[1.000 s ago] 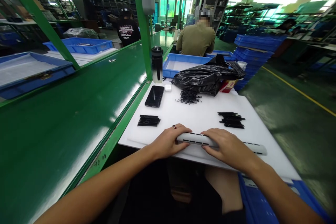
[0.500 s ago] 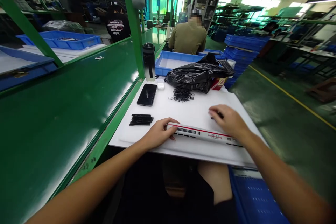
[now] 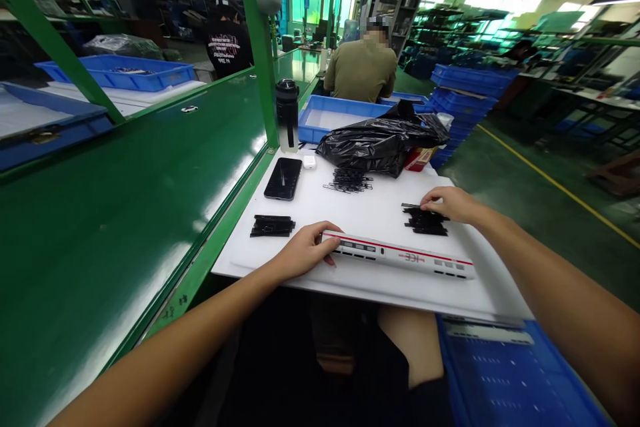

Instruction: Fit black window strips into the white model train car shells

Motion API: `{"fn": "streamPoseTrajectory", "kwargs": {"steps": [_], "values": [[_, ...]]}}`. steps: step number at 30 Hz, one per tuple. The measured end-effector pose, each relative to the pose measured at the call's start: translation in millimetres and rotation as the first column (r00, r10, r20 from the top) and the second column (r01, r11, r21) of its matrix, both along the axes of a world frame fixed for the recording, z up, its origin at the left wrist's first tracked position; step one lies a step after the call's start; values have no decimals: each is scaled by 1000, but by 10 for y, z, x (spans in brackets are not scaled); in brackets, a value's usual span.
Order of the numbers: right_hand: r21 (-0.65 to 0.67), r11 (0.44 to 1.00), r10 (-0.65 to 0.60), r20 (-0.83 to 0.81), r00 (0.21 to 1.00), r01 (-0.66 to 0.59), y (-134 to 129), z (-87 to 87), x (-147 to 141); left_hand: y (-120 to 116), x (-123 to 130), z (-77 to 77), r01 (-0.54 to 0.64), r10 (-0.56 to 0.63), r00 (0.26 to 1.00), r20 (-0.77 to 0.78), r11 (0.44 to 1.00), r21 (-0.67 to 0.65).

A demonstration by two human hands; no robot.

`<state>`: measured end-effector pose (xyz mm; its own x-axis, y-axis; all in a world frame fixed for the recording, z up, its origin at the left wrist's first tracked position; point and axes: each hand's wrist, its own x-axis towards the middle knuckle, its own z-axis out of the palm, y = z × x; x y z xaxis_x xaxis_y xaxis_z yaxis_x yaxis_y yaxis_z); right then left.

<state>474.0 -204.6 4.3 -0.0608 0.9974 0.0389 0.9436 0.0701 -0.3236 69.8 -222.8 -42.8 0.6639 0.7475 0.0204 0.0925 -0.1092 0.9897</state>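
Left hand [image 3: 303,252] rests on one end of a white toy train car [image 3: 400,255] with a red stripe, lying flat on a white plastic board [image 3: 370,293]. Right hand [image 3: 450,205] sits on a pile of black strips [image 3: 425,222], well apart from the car. A second pile [image 3: 273,225] lies left of the car, a third [image 3: 349,180] beyond it, near a phone [image 3: 283,179] and a black plastic bag [image 3: 383,145].

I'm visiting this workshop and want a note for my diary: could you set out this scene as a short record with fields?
Left hand: on one end of a white model train body, red stripe, ICE lettering
Right hand: touching a pile of small black parts
Surface: white board
Also there: two more black piles, smartphone, black plastic bag
Nearby: person in an olive shirt, blue crate
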Motion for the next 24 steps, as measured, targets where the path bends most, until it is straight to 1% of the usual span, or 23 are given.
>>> {"fn": "streamPoseTrajectory", "kwargs": {"steps": [2, 4, 7, 8, 10, 13, 15, 17, 19, 24], "values": [[13, 999, -47, -40, 998, 48, -63, 107, -106, 5, 6, -3, -2, 2, 1000, 8, 1000, -20], [31, 996, -76, -96, 993, 79, -191, 215, -307, 8, 16, -6, 0, 2, 999, 34, 998, -68], [9, 998, -55, -201, 978, 58, -504, 303, -799, 5, 28, 2, 0, 13, 996, 88, 990, -140], [-18, 999, -40, -246, 969, 37, -624, 303, -992, 2, 30, 8, -6, 20, 995, 98, 989, -146], [-96, 995, -65, -390, 919, 30, -843, 261, -1360, -4, 32, 22, -18, 33, 994, 106, 990, -138], [-199, 980, -129, -510, 850, 30, -1029, 161, -1746, -9, 31, 32, -4, 20, 993, 116, 990, -140], [-233, 970, -192, -551, 812, 71, -1047, 118, -1865, -10, 29, 34, 9, 8, 993, 119, 989, -144], [-255, 961, -237, -566, 790, 105, -1015, 113, -1908, -13, 25, 42, 23, -8, 994, 109, 990, -139], [-269, 957, -248, -552, 796, 112, -975, 133, -1916, -17, 19, 57, 30, -20, 996, 90, 993, -113], [-271, 958, -222, -490, 843, 95, -927, 166, -1922, -23, 8, 65, 2, -1, 1000, -25, 1000, 22]]}}
